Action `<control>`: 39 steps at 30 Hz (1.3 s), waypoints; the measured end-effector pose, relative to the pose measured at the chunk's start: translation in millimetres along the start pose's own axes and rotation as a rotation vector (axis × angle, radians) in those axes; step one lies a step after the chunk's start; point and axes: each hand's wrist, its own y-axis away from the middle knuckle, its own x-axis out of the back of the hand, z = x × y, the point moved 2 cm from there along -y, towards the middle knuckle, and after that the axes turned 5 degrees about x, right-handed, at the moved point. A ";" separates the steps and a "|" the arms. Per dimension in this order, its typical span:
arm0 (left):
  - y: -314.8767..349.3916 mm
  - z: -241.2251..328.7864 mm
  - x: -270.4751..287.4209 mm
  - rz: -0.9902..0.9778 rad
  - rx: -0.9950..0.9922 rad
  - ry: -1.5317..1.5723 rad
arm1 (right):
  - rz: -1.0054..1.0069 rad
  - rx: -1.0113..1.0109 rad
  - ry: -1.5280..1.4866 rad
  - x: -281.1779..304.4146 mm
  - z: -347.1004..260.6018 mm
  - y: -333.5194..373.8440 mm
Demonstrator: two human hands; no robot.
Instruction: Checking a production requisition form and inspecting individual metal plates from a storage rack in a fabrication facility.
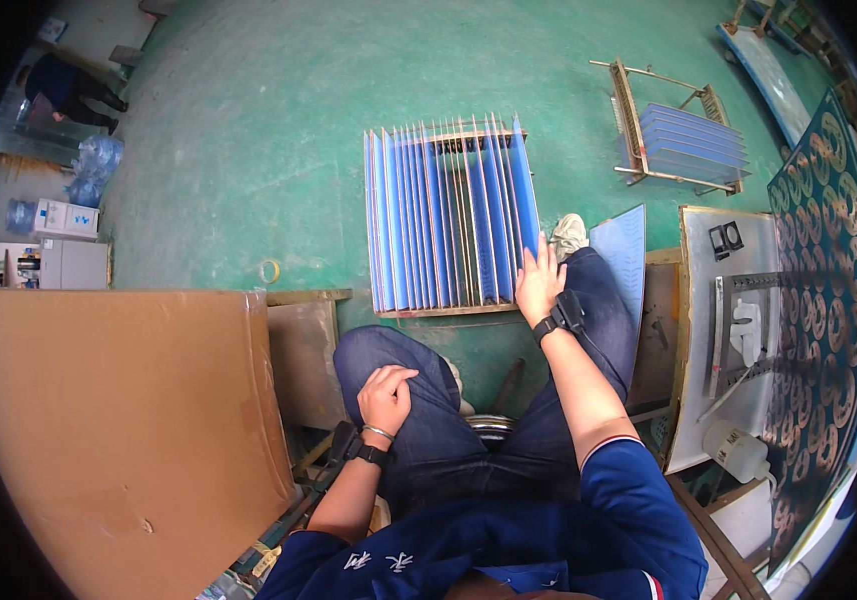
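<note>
In front of my knees stands a rack (449, 311) holding several thin blue panels (404, 220) upright, side by side. My right hand (541, 280) is at the rack's near right corner, its fingers stretched out beside the edge of the rightmost panel (521, 190). Whether the fingertips touch that panel, I cannot tell. My left hand (386, 397) lies on my left thigh with its fingers loosely extended, holding nothing. Another blue sheet (621, 250) leans upright just outside my right knee.
A large cardboard sheet (119, 420) covers the left side. To the right are a worktable (694, 380) with a plastic bottle (737, 450) and a dark panel with ring patterns (824, 290). A second rack (629, 120) with blue panels stands farther right. Someone (64, 88) bends at the far left.
</note>
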 end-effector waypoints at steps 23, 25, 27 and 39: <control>-7.6 13.8 7.3 -0.248 0.365 1.195 | 0.335 -0.168 -1.298 302.3 73.3 144.7; -4.0 38.2 18.4 -0.410 0.286 1.467 | 0.307 -0.176 -1.401 287.1 69.2 164.5; -0.6 66.6 33.4 -0.409 0.171 1.673 | 0.254 -0.211 -1.563 267.3 70.5 180.1; 26.5 50.9 57.2 -0.173 0.179 1.491 | 0.083 -0.116 -1.894 257.5 13.2 191.2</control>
